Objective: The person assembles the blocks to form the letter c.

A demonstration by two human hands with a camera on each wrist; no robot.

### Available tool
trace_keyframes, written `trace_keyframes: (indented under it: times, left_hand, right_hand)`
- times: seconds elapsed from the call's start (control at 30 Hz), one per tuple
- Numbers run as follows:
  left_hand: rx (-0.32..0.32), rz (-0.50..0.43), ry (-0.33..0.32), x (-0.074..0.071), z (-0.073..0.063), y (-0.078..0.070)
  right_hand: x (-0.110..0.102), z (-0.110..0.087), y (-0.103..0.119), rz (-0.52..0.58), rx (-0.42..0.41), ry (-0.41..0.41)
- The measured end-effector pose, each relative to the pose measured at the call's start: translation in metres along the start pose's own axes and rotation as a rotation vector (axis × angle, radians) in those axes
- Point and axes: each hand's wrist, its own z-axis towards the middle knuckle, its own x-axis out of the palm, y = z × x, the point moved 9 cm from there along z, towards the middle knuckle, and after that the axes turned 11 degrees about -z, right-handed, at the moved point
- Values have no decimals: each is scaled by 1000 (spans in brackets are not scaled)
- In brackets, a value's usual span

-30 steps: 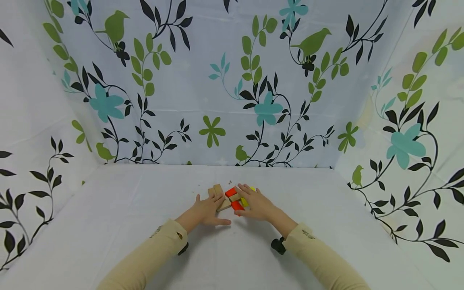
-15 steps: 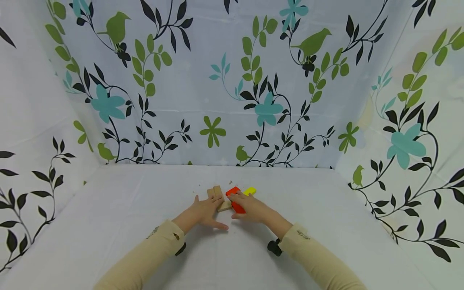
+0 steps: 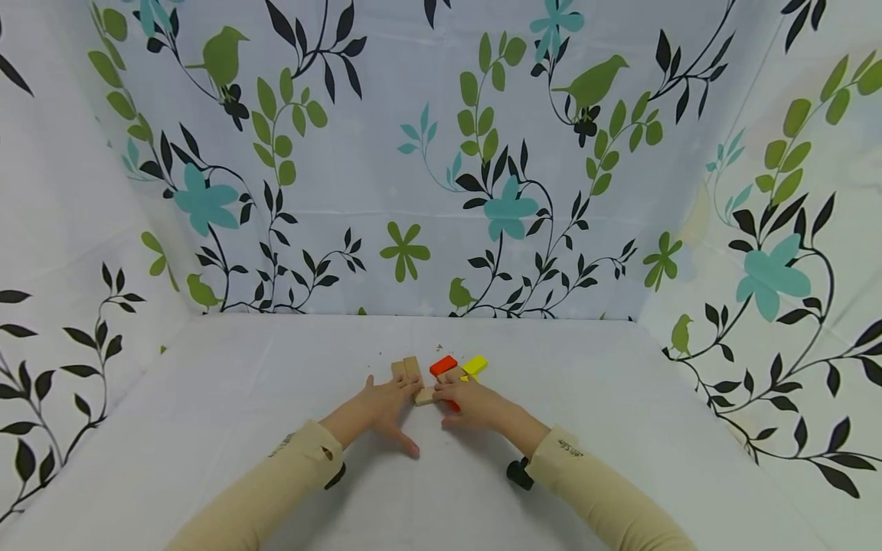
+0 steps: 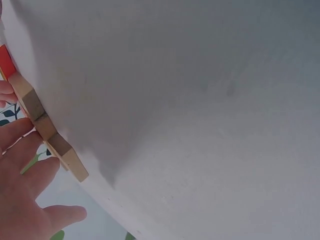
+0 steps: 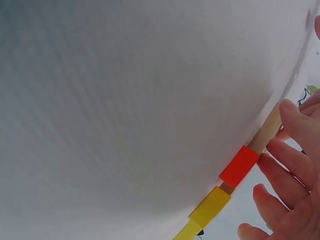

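Small wooden blocks lie in a cluster on the white table. In the head view, plain wood blocks [image 3: 406, 367] are on the left, a red block [image 3: 443, 365] and a yellow block [image 3: 476, 365] at the back. My left hand [image 3: 374, 408], thumb spread wide, has its fingertips at the plain blocks; in the left wrist view its fingers lie along the wooden row [image 4: 47, 127]. My right hand [image 3: 477, 405] rests over the cluster's right part, partly hiding another red block [image 3: 451, 406]. In the right wrist view its relaxed fingers are beside the red block [image 5: 240, 166] and a yellow block [image 5: 210, 207].
The white-covered table [image 3: 227, 428] reaches back to an upright cloth [image 3: 331, 176] printed with leaves, birds and flowers. Similar cloth flanks both sides. Small dark specks lie behind the blocks. A black device [image 3: 520, 474] sits under the right wrist.
My right hand has shifted left and nearer, uncovering the yellow and red blocks at the back. The left thumb has swung outward toward the body. The plain blocks have shifted slightly.
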Motion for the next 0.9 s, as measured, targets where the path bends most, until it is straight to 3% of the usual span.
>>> trace_keyframes:
  times: [0.53, 0.77, 0.9]
  left_hand:
    - [31, -94, 32, -1, -13, 4]
    - [41, -53, 37, -1, -19, 1]
    - [45, -59, 30, -1, -22, 3]
  right_hand:
    - [0, -10, 4, -87, -21, 1]
    - [1, -16, 11, -150, -37, -8]
    - [1, -22, 18, -243, -47, -19]
